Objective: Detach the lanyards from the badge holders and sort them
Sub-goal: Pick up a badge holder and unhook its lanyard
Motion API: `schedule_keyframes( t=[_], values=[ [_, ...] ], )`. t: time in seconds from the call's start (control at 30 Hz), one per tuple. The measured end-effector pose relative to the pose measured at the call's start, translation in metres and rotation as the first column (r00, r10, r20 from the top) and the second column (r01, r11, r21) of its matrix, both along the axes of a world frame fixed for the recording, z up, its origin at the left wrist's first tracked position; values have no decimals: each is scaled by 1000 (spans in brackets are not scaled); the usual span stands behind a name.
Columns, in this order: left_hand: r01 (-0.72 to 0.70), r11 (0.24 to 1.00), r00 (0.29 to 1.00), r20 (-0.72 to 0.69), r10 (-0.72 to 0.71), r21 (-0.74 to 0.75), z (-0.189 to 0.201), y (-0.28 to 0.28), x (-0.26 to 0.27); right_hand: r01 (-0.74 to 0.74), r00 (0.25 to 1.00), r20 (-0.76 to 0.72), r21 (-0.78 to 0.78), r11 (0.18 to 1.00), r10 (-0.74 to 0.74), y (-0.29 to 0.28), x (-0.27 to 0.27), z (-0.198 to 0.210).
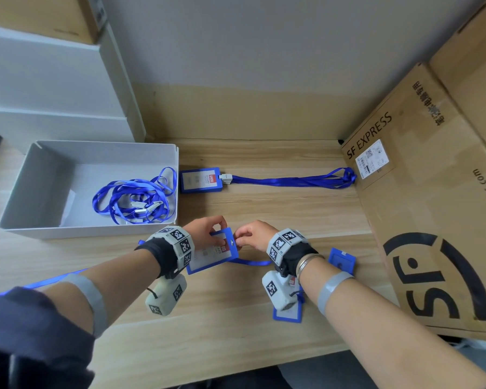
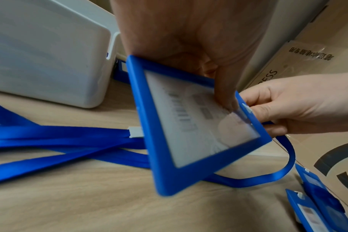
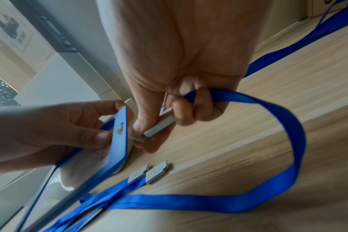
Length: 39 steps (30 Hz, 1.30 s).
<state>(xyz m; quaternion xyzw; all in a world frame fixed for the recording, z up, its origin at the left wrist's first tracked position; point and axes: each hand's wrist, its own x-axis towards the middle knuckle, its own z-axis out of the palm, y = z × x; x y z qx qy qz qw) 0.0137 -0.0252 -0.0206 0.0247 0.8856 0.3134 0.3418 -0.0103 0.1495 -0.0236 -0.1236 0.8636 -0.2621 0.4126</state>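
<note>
My left hand (image 1: 206, 230) grips a blue badge holder (image 1: 212, 252) (image 2: 191, 125) (image 3: 117, 141) tilted above the desk near its front. My right hand (image 1: 253, 234) (image 3: 149, 130) pinches the white lanyard clip (image 3: 159, 125) at the holder's top edge. The blue lanyard strap (image 3: 284, 122) (image 2: 268, 177) loops down from that hand onto the desk. A second badge holder (image 1: 199, 179) lies farther back with its lanyard (image 1: 289, 181) clipped on and stretched to the right. Detached lanyards (image 1: 135, 199) lie coiled in the white tray (image 1: 42, 178).
Two loose blue badge holders (image 1: 341, 259) (image 1: 288, 313) lie under and beside my right wrist. Big cardboard boxes (image 1: 421, 192) stand along the right of the wooden desk (image 1: 236, 327). White shelving (image 1: 54, 88) rises behind the tray.
</note>
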Motion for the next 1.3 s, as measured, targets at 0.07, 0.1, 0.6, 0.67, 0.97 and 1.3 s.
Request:
schedule_keyframes(
  t=[0.07, 0.1, 0.6, 0.67, 0.97, 1.3],
  values=[
    [7, 1000, 1000, 14, -7, -7, -1, 1, 0, -9, 1000, -6, -16, 1000, 9, 0, 0, -1],
    [14, 1000, 1000, 24, -14, -14, -2, 1, -1, -10, 1000, -12, -26, 1000, 9, 0, -1, -1],
    [46, 998, 998, 41, -44, -36, -9, -5, -5, 70, 995, 81, -83, 994, -63, -2, -1, -3],
    [49, 998, 998, 37, -48, -32, -11, -6, -5, 54, 997, 57, -78, 995, -50, 0, -2, -5],
    [-115, 992, 986, -118, 120, 51, -16, 1, -7, 156, 985, -63, -70, 985, -161, 2, -15, 0],
    [82, 974, 968, -215, -128, -211, -15, 13, -24, 277, 961, 51, -161, 947, -272, 5, -36, 1]
  ],
)
